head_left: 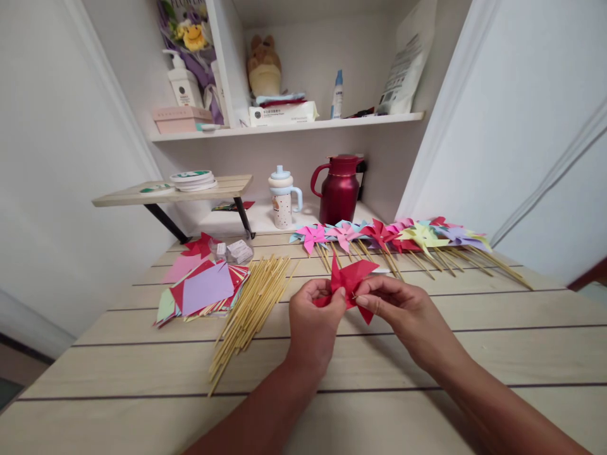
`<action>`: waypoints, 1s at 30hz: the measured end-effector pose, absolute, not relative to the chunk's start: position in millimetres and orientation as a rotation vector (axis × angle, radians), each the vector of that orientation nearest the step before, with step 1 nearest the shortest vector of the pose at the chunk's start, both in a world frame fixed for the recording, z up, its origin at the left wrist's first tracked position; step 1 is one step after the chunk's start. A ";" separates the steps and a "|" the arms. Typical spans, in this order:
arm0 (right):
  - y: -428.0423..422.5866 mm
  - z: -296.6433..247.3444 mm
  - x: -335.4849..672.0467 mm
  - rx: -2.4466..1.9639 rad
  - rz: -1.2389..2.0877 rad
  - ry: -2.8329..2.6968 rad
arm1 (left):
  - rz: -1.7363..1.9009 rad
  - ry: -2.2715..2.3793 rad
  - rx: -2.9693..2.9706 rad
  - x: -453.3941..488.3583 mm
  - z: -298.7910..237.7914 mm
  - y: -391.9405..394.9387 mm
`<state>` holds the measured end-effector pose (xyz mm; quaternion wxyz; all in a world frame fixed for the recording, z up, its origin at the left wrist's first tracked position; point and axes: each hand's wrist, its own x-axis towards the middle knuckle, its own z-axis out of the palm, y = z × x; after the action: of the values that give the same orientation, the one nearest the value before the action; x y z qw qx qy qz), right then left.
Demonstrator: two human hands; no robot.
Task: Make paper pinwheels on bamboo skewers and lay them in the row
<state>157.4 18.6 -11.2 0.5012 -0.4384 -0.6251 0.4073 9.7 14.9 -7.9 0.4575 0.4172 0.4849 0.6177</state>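
Observation:
A red paper pinwheel is held just above the wooden table, between both hands. My left hand pinches its left side with closed fingers. My right hand pinches its centre from the right, thumb and fingers pressed together. A pile of bamboo sticks lies to the left of my hands. Further left sits a stack of coloured paper squares. Behind my hands lies a row of finished pinwheels on sticks, in pink, red, yellow and purple.
A dark red thermos jug and a child's cup stand at the back of the table. A small raised wooden shelf holds round lids at the back left. A wall shelf above carries bottles, boxes and a plush toy.

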 end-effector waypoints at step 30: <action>38.3 -38.7 178.2 -1.432 0.718 -1.822 | 1.561 1.099 0.734 -18.9 -33.2 44.3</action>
<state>178.2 38.3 -38.7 0.3500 -0.5530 -0.7035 0.2772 -18.9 44.3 -33.2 0.5211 0.3064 0.4587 0.6513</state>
